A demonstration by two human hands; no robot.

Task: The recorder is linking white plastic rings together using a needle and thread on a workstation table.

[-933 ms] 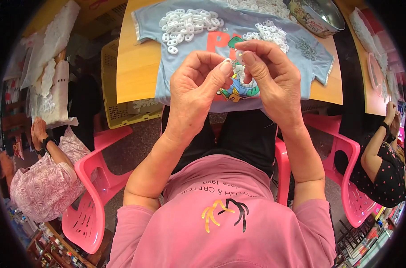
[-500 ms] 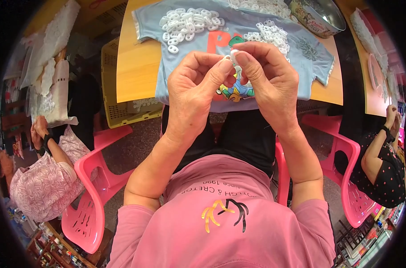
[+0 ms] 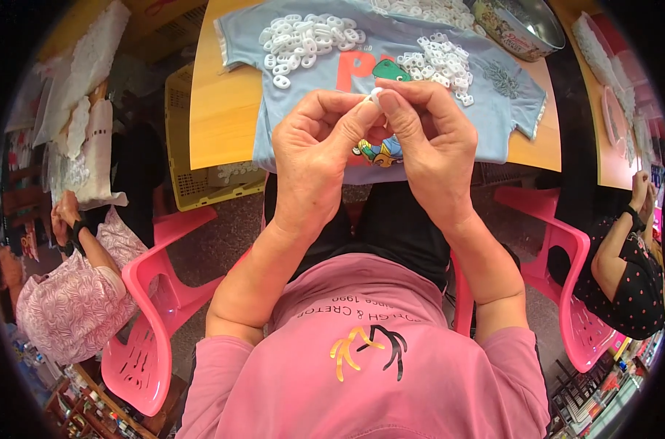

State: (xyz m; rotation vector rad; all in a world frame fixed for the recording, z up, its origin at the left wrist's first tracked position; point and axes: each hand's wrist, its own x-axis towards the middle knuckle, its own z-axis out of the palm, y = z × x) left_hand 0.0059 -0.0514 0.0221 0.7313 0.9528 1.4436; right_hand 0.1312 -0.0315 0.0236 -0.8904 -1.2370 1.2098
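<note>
My left hand [image 3: 312, 150] and my right hand [image 3: 438, 143] meet above the near part of a light blue T-shirt [image 3: 282, 121]. Between the thumbs and forefingers of both hands is a small white plastic piece [image 3: 377, 93], mostly covered by the fingertips. Whether it is one part or two pressed together, I cannot tell. Beyond my left hand lies a pile of white oval plastic pieces with holes [image 3: 303, 45]. Past my right hand is a pile of smaller white plastic pieces [image 3: 438, 64]. Both piles rest on the shirt.
The shirt covers much of a wooden table [image 3: 223, 110]. More white pieces [image 3: 427, 10] lie at the far edge, beside a printed tin [image 3: 522, 36]. A yellow crate [image 3: 193, 186] stands left below the table. People sit on both sides, near pink chairs [image 3: 138, 358].
My right hand has shifted slightly left, closer to my left hand. The white bits at my fingertips, a little apart before, now sit together.
</note>
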